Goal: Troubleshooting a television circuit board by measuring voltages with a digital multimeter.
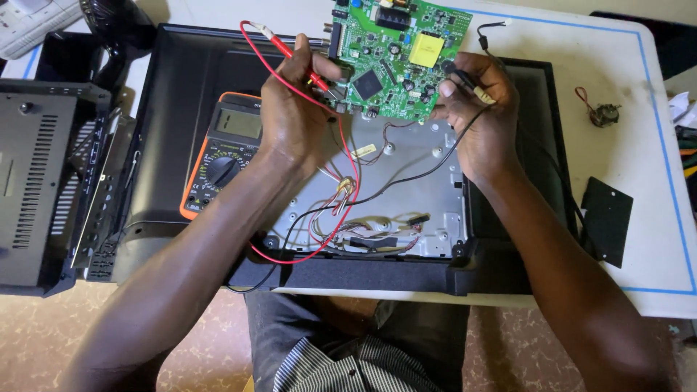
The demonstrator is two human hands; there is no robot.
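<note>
At top center of frame, left hand [294, 109] pinched red probe [305, 69] & right hand [483, 109] pinched black probe [465, 78] on green circuit board [396, 47], w/ multimeter [225, 149] at left.

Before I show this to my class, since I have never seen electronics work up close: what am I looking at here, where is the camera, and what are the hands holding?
The single picture comes from a camera worn on a person's head, looking down at their own two bare hands over a white table.

The left hand pinches a red probe; its red wire loops down toward the person. The right hand holds a black probe with a black wire. Both probe tips rest on a green circuit board.

Under the board lies an opened flat screen, back side up: a grey metal panel inside a black frame. An orange meter with a dial lies on it, beside the left wrist.

To the left sits a black metal box. On the right lie a black plate and a small part with a red wire.
</note>
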